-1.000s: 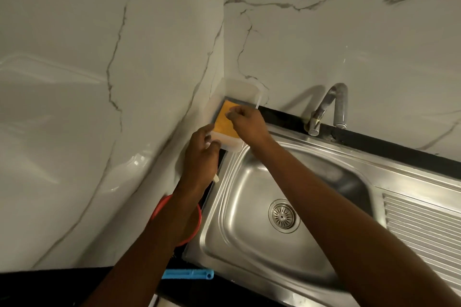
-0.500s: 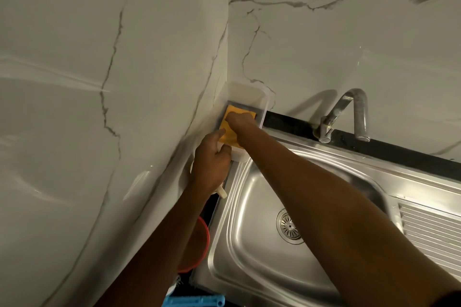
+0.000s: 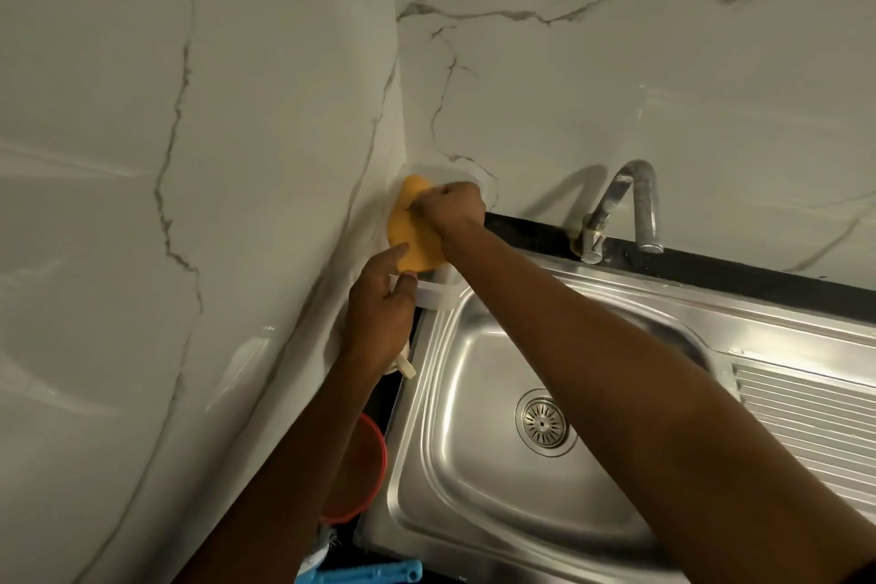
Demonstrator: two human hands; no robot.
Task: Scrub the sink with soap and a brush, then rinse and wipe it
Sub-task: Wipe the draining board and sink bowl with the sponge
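We see both of the person's arms reach up toward the corner where the two marbled walls (image 3: 237, 157) meet, at about eleven o'clock from the steel sink (image 3: 479, 479). There a clear plastic container (image 3: 438, 296) sits on the dark tabletop (image 3: 711, 273), touching the sink's far left rim. The right hand (image 3: 452, 206) is curled over the top of an orange-yellow sponge (image 3: 415, 247), its fingers clenched on the sponge, which stands partly raised out of the container and leans against the left wall. The left hand (image 3: 381, 306) rests at the container's near edge, the index finger stretched out and touching the sponge's lower end, the thumb lying on the container's rim; we cannot tell whether the remaining fingers grip the container or simply lie against it. A small cream-coloured piece (image 3: 406, 366) pokes out from under the left wrist, and we cannot make out what it is. The sink's basin looks dry and bare, with the round drain strainer (image 3: 542, 422) near its middle and the ribbed draining board (image 3: 815, 432) at three o'clock. The metal tap (image 3: 621, 204) stands at one o'clock behind the basin, its spout curving over. At eight o'clock from the basin a red bowl (image 3: 360, 474) sits beside the sink, partly hidden by the left forearm, and a blue plastic object (image 3: 374, 573) lies at the bottom edge.
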